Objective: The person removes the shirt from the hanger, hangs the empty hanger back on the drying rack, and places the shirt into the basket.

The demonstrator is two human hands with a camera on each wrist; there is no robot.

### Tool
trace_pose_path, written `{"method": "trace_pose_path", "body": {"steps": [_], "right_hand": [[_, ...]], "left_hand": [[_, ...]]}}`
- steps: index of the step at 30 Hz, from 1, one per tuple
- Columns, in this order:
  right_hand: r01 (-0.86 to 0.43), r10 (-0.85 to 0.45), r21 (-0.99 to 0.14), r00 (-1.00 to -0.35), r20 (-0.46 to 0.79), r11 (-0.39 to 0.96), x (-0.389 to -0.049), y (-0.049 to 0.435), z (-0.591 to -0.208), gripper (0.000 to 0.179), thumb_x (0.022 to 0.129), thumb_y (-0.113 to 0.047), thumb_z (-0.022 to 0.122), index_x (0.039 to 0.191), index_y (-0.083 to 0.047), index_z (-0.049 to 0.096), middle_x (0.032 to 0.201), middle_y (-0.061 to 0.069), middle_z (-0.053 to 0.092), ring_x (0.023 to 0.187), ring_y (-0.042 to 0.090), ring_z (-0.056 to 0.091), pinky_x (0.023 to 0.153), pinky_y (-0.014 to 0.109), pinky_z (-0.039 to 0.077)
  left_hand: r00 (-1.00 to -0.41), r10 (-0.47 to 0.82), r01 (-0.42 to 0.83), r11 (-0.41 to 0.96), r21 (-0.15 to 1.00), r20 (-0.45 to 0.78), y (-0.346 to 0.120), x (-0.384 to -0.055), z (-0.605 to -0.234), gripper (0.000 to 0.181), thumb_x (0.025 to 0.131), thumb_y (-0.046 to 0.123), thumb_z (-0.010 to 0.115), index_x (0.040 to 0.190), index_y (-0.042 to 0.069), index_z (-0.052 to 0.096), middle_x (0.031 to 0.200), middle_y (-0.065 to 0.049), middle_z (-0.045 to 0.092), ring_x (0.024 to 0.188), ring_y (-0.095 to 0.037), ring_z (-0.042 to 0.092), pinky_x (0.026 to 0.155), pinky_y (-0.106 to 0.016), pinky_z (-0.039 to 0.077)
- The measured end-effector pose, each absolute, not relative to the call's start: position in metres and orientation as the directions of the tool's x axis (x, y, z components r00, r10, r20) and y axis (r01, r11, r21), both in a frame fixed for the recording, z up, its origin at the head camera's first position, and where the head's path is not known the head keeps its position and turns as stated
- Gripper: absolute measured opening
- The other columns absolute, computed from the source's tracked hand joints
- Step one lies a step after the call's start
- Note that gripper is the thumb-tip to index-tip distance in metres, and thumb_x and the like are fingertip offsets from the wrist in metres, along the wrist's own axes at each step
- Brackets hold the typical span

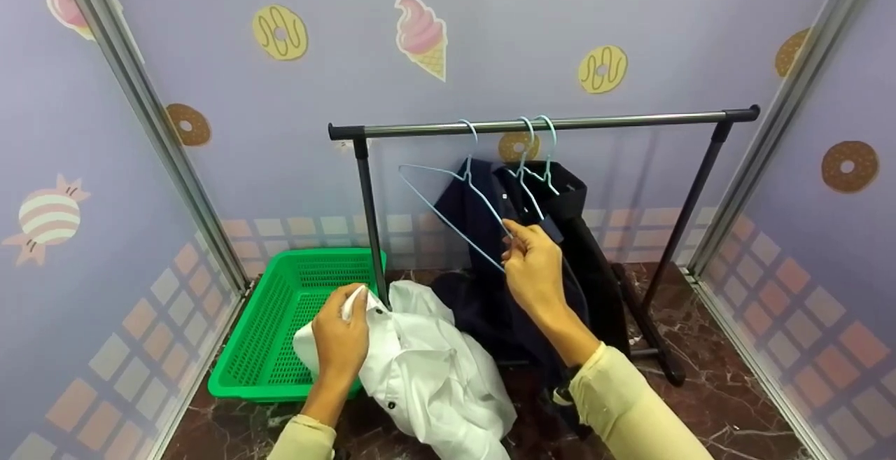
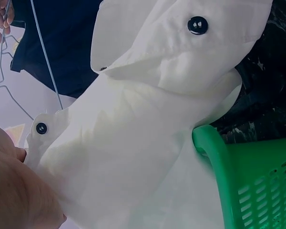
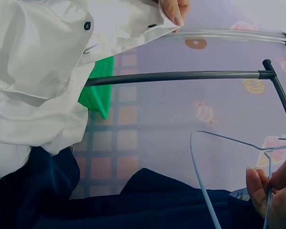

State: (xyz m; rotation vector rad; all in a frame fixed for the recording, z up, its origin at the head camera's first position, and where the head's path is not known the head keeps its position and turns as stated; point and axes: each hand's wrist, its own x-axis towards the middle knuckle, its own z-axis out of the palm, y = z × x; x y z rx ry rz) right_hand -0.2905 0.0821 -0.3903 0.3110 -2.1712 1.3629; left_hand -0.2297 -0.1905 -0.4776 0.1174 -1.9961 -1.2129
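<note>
My left hand [image 1: 341, 334] pinches the collar end of a white shirt [image 1: 448, 369] with dark buttons. The shirt hangs in loose folds from that grip, partly over the near side of a green basket [image 1: 231, 348]. My right hand [image 1: 535, 267] pinches the side of a light blue wire hanger [image 1: 448, 218], whose hook is still over the rail [image 1: 630, 121]. In the right wrist view the fingers [image 3: 257, 188] close round the hanger's wire. Nothing hangs on this hanger. Behind it, a navy garment [image 1: 483, 201] and a black garment [image 1: 595, 257] hang on two more hangers.
The rack's dark legs [image 1: 689, 215] stand on a dark marbled floor [image 1: 728, 390]. The basket sits left of the rack, against its left leg. Patterned wall panels [image 1: 490, 40] enclose the back and both sides, with metal posts [image 1: 777, 110] at the corners.
</note>
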Motion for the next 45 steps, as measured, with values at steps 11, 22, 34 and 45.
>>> {"method": "trace_pose_path", "body": {"steps": [11,22,34,45], "right_hand": [[-0.545,-0.083,-0.545,-0.752,0.654,0.638,-0.290,0.081,-0.395,0.059,0.082,0.018,0.054,0.134,-0.001,0.072,0.085,0.011,0.071,0.072,0.023,0.062,0.075,0.045,0.059],[-0.544,-0.149,-0.417,-0.720,0.678,0.728,-0.290,0.084,-0.398,0.059,0.082,0.019,0.057,0.135,-0.001,0.072,0.084,0.011,0.070,0.069,0.028,0.065,0.068,0.047,0.061],[-0.523,-0.183,-0.382,-0.740,0.647,0.762,-0.288,0.084,-0.396,0.060,0.082,0.019,0.059,0.137,-0.001,0.072,0.085,0.012,0.070,0.066,0.030,0.063,0.063,0.048,0.059],[-0.528,-0.187,-0.355,-0.722,0.667,0.771,-0.289,0.082,-0.399,0.061,0.080,0.019,0.061,0.137,0.000,0.071,0.082,0.012,0.067,0.060,0.025,0.052,0.058,0.046,0.057]], "left_hand": [[-0.715,-0.429,0.289,0.538,0.792,0.552,-0.190,-0.231,-0.482,0.015,0.103,0.015,0.071,0.111,0.005,0.079,0.110,-0.014,0.081,0.100,-0.030,0.078,0.085,-0.044,0.060],[-0.779,-0.405,0.245,0.506,0.827,0.479,-0.188,-0.232,-0.492,0.019,0.102,0.018,0.073,0.116,0.006,0.080,0.116,-0.012,0.081,0.110,-0.031,0.077,0.095,-0.049,0.060],[-0.804,-0.368,0.250,0.504,0.827,0.468,-0.183,-0.234,-0.505,0.017,0.101,0.013,0.073,0.114,0.004,0.080,0.112,-0.013,0.080,0.109,-0.032,0.076,0.096,-0.047,0.059],[-0.806,-0.305,0.311,0.513,0.800,0.508,-0.166,-0.238,-0.527,0.012,0.100,0.010,0.074,0.109,0.006,0.081,0.110,-0.012,0.081,0.114,-0.037,0.075,0.106,-0.056,0.055]]}}
